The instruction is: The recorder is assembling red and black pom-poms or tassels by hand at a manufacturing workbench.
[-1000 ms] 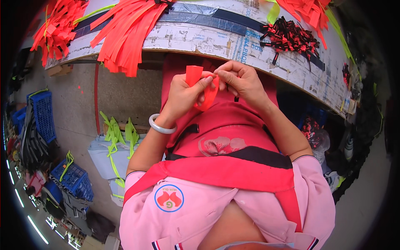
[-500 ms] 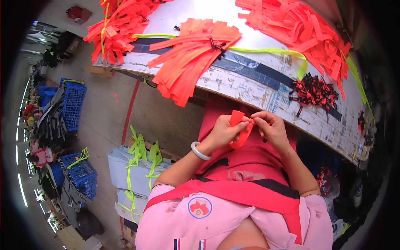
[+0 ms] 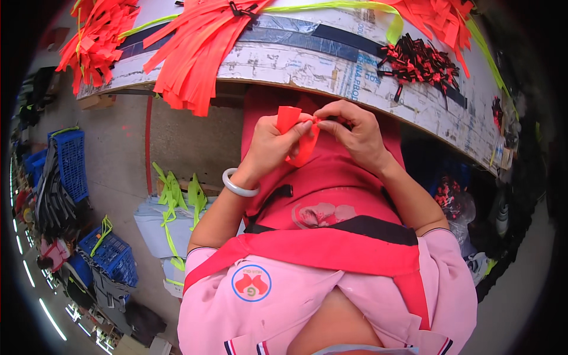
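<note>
**Holding orange-red strip (image 3: 305,149) two-handed, in front of table (image 3: 283,65)**

Gripping loop with left hand (image 3: 273,141) closed, thumb on top, probably to steady it. Pinching strip's upper part with right hand (image 3: 357,135), fingertips nearly together; cannot tell palm contents. Fanned strips (image 3: 192,65) draped over edge, likely for easy reach.

Lettering in two main spots. Round badge (image 3: 251,283) on pink shirt (image 3: 307,296), wearer's left chest: blue ring, red petal shapes, single green capital letter in the middle, small line of capitals inside the ring; upside down from this view. Blue capitals (image 3: 357,80) printed on white surface of worktop (image 3: 260,64), left of the black-and-red pile (image 3: 419,64), turned sideways, run toward near edge, partly broken up by the dark tape strip (image 3: 340,36). Fainter small print (image 3: 305,61) farther left, too small to read.
</note>
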`<action>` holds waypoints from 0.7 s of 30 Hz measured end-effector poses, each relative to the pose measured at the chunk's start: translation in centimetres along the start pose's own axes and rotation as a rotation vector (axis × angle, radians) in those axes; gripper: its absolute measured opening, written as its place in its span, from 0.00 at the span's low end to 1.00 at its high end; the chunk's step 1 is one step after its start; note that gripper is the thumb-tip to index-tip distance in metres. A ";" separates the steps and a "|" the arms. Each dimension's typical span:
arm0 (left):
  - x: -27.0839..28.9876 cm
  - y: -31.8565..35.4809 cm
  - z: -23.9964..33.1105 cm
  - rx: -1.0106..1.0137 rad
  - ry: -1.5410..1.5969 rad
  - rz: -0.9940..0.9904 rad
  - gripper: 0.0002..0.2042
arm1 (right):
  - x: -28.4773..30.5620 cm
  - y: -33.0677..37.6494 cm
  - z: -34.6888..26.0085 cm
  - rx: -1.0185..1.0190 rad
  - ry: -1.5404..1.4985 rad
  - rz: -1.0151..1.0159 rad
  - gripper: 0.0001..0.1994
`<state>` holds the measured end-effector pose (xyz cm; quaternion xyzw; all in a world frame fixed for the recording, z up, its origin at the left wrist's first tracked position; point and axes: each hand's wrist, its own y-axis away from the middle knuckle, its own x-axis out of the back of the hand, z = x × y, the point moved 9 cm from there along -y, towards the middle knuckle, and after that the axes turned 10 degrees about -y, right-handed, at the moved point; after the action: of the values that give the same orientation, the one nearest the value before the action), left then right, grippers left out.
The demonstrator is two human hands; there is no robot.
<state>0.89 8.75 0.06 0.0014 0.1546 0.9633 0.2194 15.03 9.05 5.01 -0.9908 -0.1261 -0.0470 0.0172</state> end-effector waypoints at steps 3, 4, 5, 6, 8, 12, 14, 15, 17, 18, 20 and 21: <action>-0.4 -0.2 -0.5 -0.012 -0.005 -0.006 0.09 | 0.0 0.3 0.0 0.005 -0.011 -0.003 0.08; -0.6 0.0 -0.7 -0.008 -0.001 -0.004 0.09 | 0.0 0.5 0.4 -0.041 -0.039 0.002 0.10; -0.7 0.1 -0.5 -0.043 -0.018 0.000 0.09 | -0.1 0.6 0.5 -0.044 -0.040 -0.001 0.10; -0.8 0.2 -0.3 -0.077 -0.035 0.005 0.09 | -0.1 0.7 0.5 -0.047 -0.050 -0.004 0.10; -1.0 0.3 -0.3 -0.090 -0.042 0.008 0.09 | -0.1 0.9 0.7 -0.054 -0.059 -0.007 0.10; -0.9 0.5 -0.2 -0.112 -0.060 0.017 0.08 | -0.5 0.8 -0.2 0.090 -0.022 -0.043 0.10; -0.8 0.5 -0.6 -0.096 -0.080 0.014 0.07 | -0.7 0.7 -0.3 0.101 -0.025 -0.048 0.11; -0.8 0.5 -0.8 -0.082 -0.102 0.008 0.07 | -1.0 0.7 -0.4 0.098 0.000 -0.069 0.11; -0.8 0.4 -0.6 -0.056 -0.114 0.000 0.06 | -1.1 0.6 -0.3 0.093 0.027 -0.087 0.11; -0.9 0.3 -0.7 -0.031 -0.128 -0.008 0.05 | -1.1 0.5 -0.1 0.089 0.035 -0.090 0.11; -0.6 0.3 -1.1 -0.034 -0.101 0.024 0.05 | -1.3 0.3 -0.1 0.086 0.043 -0.097 0.11; -0.4 0.3 -1.3 -0.036 -0.075 0.054 0.06 | -1.4 0.3 -0.2 0.079 0.061 -0.077 0.11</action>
<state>1.06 7.94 -1.02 0.0378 0.1289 0.9708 0.1987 13.76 8.40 5.11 -0.9818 -0.1654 -0.0726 0.0585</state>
